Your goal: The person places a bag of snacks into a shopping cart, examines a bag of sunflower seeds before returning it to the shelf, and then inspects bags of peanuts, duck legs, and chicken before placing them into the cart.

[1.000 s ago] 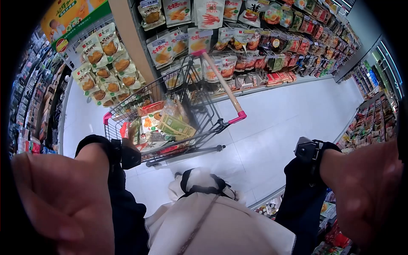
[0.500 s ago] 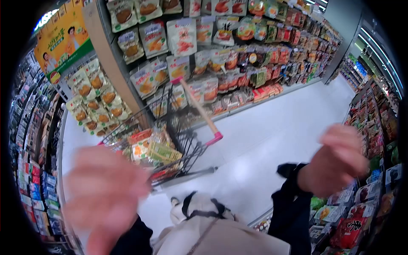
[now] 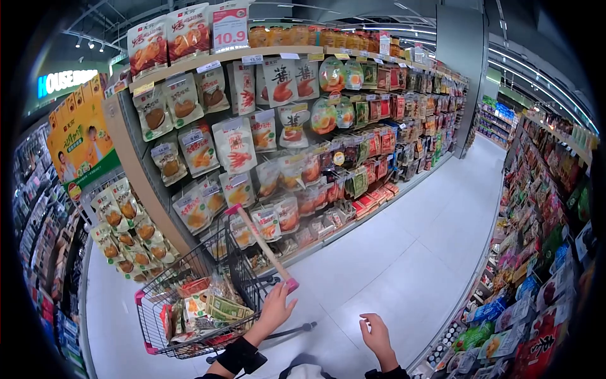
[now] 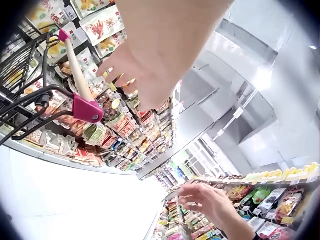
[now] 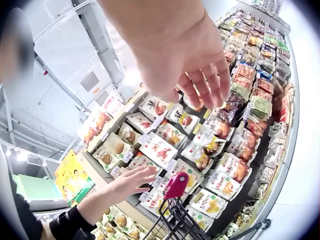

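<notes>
A wire shopping cart (image 3: 148, 316) stands at the lower left of the head view, holding several food packages (image 3: 205, 306). Its wooden handle bar (image 3: 262, 243) has pink end pieces. My left hand (image 3: 276, 309) is beside the bar's near end, fingers extended and holding nothing; in the left wrist view the hand (image 4: 150, 65) appears apart from the handle (image 4: 80, 72). Out over the floor, to the right of the cart, my right hand (image 3: 377, 338) hangs with loosely bent, empty fingers, also seen in the right wrist view as a hand (image 5: 185, 60).
Shelves of hanging snack bags (image 3: 237, 145) run behind the cart and away to the right. Another packed shelf (image 3: 524, 278) lines the right side, with white floor (image 3: 391, 265) between. A yellow poster (image 3: 82, 139) and a rack of bags (image 3: 129, 237) stand at the left.
The head view has tilted up, showing more shelves and ceiling. Both hands have moved away from close to the head camera, down and inward, the left one now near the cart handle.
</notes>
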Tool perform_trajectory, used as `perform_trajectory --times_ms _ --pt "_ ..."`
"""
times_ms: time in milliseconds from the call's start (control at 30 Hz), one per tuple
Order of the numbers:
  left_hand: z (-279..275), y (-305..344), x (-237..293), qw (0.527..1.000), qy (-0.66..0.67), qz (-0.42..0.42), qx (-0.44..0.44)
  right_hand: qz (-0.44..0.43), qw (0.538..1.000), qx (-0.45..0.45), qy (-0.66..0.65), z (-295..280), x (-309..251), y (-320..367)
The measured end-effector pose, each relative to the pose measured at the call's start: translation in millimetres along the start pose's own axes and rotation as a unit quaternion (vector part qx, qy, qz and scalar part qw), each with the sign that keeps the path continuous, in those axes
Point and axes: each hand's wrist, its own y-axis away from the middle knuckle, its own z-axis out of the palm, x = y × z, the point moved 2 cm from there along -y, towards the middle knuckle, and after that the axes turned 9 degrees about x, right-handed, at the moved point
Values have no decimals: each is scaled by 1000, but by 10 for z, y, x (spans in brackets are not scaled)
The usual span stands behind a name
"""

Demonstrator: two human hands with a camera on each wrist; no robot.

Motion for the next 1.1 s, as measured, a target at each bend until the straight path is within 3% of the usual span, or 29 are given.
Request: perform_trajectory --times_ms 367,533,867,967,1100 --pt "370 -293 -603 993 -54 -97 -24 22 1000 1 -3 23 738 -128" --pt "572 -574 -927 985 -40 -169 -5 7 1000 -8 -3 50 932 -867" --pt "617 -835 -738 963 -2 -266 46 -38 995 -88 -6 276 1028 -2404" --pt "636 -881 -740 975 -62 -208 46 -19 993 -114 -28 360 1044 -2597" --pt "590 -941 -685 971 -43 -231 35 -34 986 -151 -60 558 1054 -2853"
